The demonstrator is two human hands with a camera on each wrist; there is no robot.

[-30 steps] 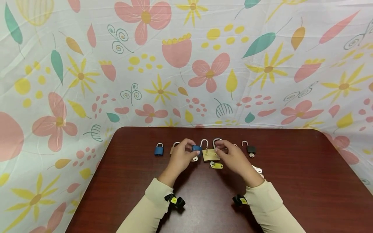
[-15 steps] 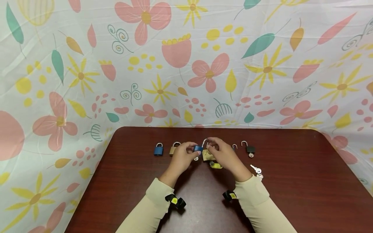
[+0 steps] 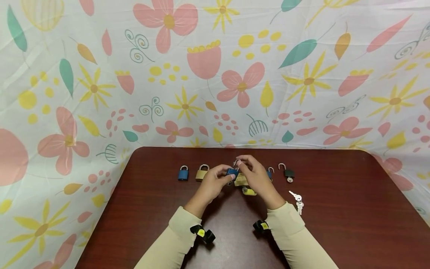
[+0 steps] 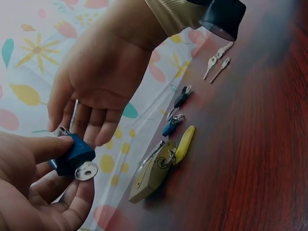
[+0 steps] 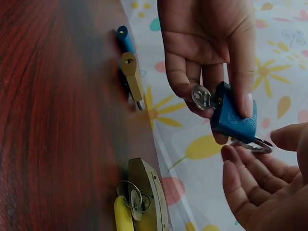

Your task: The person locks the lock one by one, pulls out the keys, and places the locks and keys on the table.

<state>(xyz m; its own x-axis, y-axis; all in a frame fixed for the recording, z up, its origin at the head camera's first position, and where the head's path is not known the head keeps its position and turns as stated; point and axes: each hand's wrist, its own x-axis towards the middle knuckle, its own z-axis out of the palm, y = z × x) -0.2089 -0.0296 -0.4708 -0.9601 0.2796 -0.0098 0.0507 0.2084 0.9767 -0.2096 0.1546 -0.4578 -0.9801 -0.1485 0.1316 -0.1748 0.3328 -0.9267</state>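
Cloth (image 3: 215, 86) backs brown table (image 3: 228, 239); left hand (image 3: 211, 183) grips blue padlock (image 5: 234, 120), right hand (image 3: 258, 179) loosely spread.

From here, the blocky blue metal padlock (image 5: 235, 119) looks faintly shiny, the red-brown wood-grained tabletop (image 3: 349, 209) glossy, the flower-printed white cloth (image 3: 208, 87) matt.

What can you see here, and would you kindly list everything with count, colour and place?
Cloth: one, floral white, behind table
Table: one, reddish brown, foreground
Held padlock: one, blue, in left hand
Large padlock: one, brass, table centre
Tag: one, yellow, beside large padlock
Medium padlock: one, gold, second from left
Black padlock: one, black, row's right end
Small padlocks: two, blue, row's left end and beside black padlock
Fitted keys: at least three, silver, in padlocks
Loose keys: at least two, silver, table's right
Wrist cameras: two, black, on wrists
Sleeves: two, cream, on arms
Hands: two, left and right hand, at held padlock
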